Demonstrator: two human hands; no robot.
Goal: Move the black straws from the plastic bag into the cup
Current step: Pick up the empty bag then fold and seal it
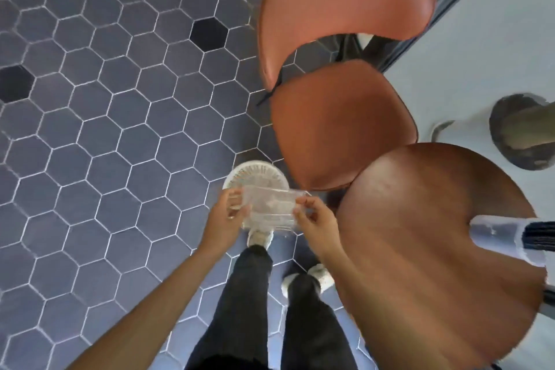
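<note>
Straws (pixel 539 240) fill the cup (pixel 500 239) on the tabletop (pixel 420 249), well right of the hands; left hand (pixel 225 213) and right hand (pixel 315 218) pinch the apparently empty bag (pixel 270 207), which could slip to the floor.

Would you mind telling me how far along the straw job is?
Nearly done, it seems: black straws already stand in the cup on the table. Both hands, left and right, hold a clear bag that looks empty. Nothing obvious remains.
</note>
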